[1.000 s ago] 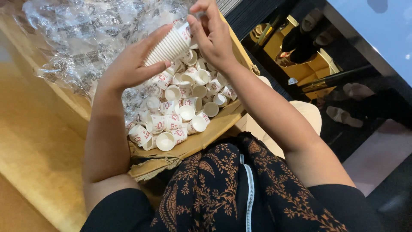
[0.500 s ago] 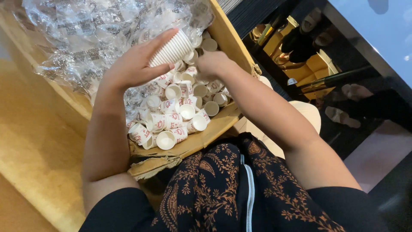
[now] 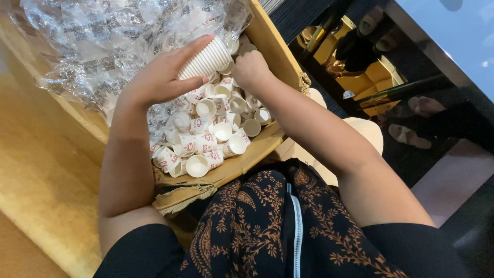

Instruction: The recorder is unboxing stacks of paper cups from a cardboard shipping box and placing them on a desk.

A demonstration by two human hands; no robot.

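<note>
My left hand (image 3: 160,78) grips a nested stack of small white paper cups (image 3: 208,58), held tilted above a cardboard box (image 3: 267,38). The box holds several loose white cups with red print (image 3: 206,139), lying on their sides and upright. My right hand (image 3: 250,68) reaches down into the pile just right of the stack, fingers curled among the cups; what it holds is hidden.
Crumpled clear plastic wrapping (image 3: 103,41) fills the box's far left side. The box's torn front flap (image 3: 206,180) rests against my dark patterned clothing (image 3: 267,226). A wooden surface (image 3: 41,170) lies left; dark table legs and sandalled feet (image 3: 411,134) are at right.
My right hand has dropped from the top of the stack down into the loose cups. The left hand keeps the stack at about the same place.
</note>
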